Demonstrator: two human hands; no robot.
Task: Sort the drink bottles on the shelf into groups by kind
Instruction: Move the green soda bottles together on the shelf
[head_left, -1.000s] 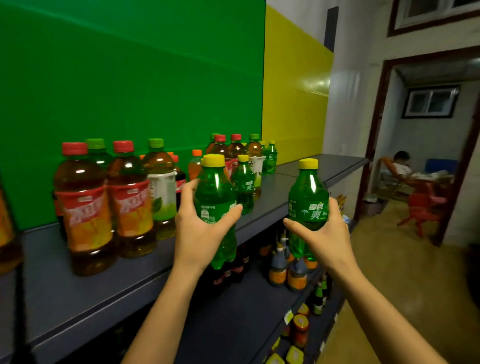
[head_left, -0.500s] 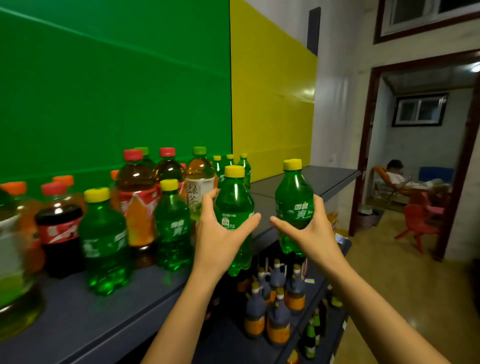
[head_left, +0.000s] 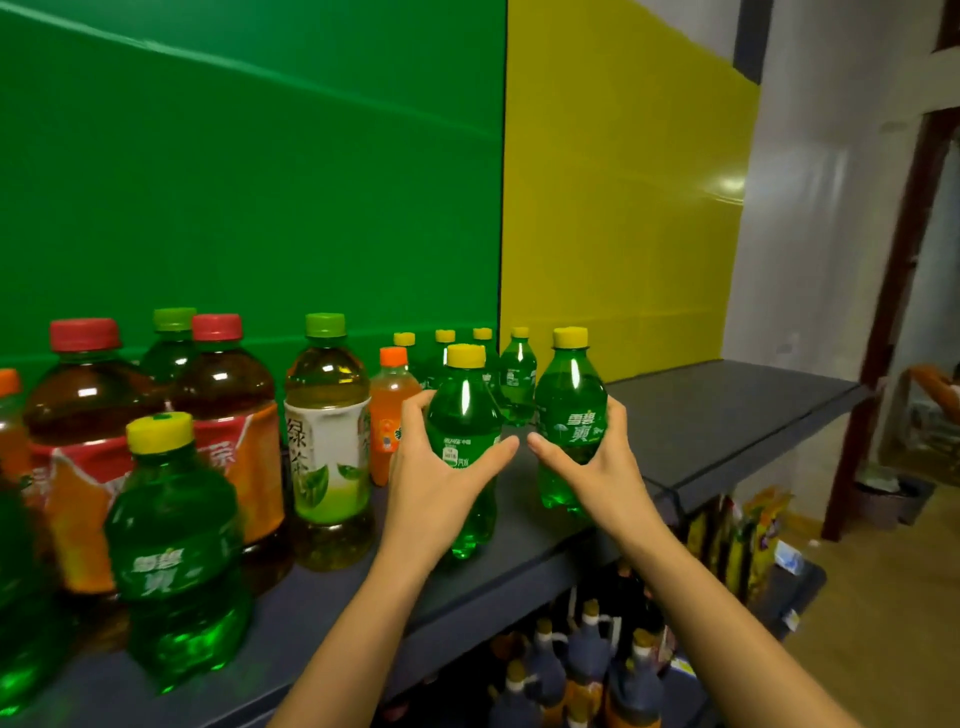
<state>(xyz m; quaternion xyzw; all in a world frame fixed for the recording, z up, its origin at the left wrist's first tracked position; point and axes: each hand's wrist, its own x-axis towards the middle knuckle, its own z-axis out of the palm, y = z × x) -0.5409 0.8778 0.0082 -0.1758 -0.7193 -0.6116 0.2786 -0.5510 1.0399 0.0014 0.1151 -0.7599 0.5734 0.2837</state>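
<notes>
My left hand (head_left: 441, 483) grips a green soda bottle with a yellow cap (head_left: 464, 410) over the dark shelf (head_left: 717, 415). My right hand (head_left: 597, 467) grips a second green soda bottle (head_left: 570, 400) just to its right. Both bottles are upright, close to the shelf top. Behind them stand several more green soda bottles (head_left: 517, 374) by the wall. To the left are an orange soda bottle (head_left: 390, 410), a green tea bottle (head_left: 327, 431), two brown iced tea bottles (head_left: 228, 410) with red caps, and another green soda bottle (head_left: 174, 556) in front.
The right part of the shelf, before the yellow panel (head_left: 618, 208), is bare. A lower shelf holds several dark bottles (head_left: 587, 660) and packets (head_left: 748, 535). A doorway with a dark frame (head_left: 883, 312) opens at the right.
Both hands have carried their green bottles rightward along the shelf and in over its top, nearer the group of green bottles at the back. My view has turned right.
</notes>
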